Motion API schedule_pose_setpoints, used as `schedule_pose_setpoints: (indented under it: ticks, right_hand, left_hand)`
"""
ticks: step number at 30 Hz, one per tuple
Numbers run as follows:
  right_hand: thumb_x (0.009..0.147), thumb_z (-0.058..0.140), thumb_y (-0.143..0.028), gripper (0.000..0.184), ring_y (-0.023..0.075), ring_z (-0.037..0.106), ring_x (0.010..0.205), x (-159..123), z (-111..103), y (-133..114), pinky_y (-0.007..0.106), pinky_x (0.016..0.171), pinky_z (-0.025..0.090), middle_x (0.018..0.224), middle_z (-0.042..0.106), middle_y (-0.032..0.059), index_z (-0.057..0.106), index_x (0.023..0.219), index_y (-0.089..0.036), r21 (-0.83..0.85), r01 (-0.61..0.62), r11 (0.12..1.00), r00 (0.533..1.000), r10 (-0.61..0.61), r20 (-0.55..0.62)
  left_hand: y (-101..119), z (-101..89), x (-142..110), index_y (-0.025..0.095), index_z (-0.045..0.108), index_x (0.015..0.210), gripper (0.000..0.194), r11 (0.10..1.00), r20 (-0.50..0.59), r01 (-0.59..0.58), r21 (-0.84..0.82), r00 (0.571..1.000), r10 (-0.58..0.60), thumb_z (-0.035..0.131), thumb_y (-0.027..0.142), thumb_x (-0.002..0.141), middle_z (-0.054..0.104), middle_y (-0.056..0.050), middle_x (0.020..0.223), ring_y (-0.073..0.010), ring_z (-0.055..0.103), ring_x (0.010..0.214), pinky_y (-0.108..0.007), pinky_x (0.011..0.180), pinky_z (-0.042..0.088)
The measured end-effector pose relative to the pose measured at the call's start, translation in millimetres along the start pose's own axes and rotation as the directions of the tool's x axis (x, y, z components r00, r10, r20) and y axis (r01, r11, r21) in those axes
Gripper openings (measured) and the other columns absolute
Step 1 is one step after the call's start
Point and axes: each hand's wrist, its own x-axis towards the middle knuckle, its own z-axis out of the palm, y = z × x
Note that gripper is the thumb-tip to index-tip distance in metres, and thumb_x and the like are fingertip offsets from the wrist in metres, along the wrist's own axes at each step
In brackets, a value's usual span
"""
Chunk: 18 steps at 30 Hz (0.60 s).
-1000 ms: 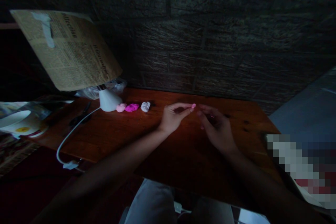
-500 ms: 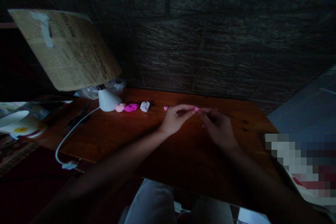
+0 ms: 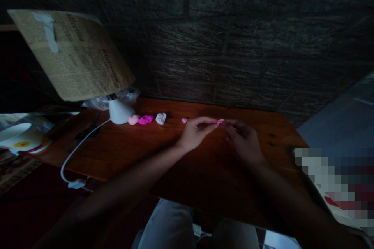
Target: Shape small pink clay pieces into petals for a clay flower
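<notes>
Between the fingertips of both hands is a small piece of pink modelling clay [image 3: 221, 121], held above the table. My left hand [image 3: 195, 132] pinches it from the left with thumb and forefinger. From the right, my right hand [image 3: 244, 140] grips the same piece, its fingers partly in shadow. A small pink clay lump [image 3: 184, 120] lies on the table just behind my left hand. Further left, in a row, are a white clay lump [image 3: 161, 118], a bright magenta lump [image 3: 145, 119] and a pale pink lump [image 3: 133, 119].
A lamp with a newsprint shade [image 3: 78, 54] and white base [image 3: 119, 112] stands on the wooden table [image 3: 131, 151] at left. Its white cable [image 3: 70, 155] hangs over the front edge. Dark scissors [image 3: 87, 130] and a white cup [image 3: 20, 137] are further left. A stone wall [image 3: 233, 46] rises behind.
The pink clay between my fingers has shifted slightly to the right and turned a little. Both hands stay in nearly the same place.
</notes>
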Motion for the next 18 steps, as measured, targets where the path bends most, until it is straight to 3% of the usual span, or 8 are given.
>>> schedule_pose_setpoints:
  ticks: [6,18]
  right_hand:
    - [0.078,0.074,-0.055,0.037,0.0118,0.052,0.051,-1.2,2.4,-1.3,0.027,0.051,0.043,0.066,0.068,0.0013,0.079,0.088,-0.02,0.012,0.044,0.999,0.999,-0.044,0.022]
    - [0.078,0.075,-0.054,0.036,0.0107,0.05,0.051,-2.1,2.3,-2.5,0.026,0.05,0.043,0.067,0.068,0.0006,0.081,0.091,-0.021,-0.007,0.042,0.999,0.998,-0.042,0.045]
  left_hand:
    - [-1.0,-0.7,-0.1,0.019,0.079,0.093,0.019,0.999,-0.027,-0.003,0.034,1.0,0.004,0.079,0.032,0.08,0.081,-0.008,0.102,-0.0194,0.076,0.095,-0.038,0.094,0.06]
    - [-0.3,-1.6,-0.4,0.02,0.079,0.092,0.017,1.0,-0.04,0.004,0.016,0.999,-0.004,0.08,0.031,0.079,0.081,-0.006,0.101,-0.0195,0.076,0.095,-0.038,0.095,0.06]
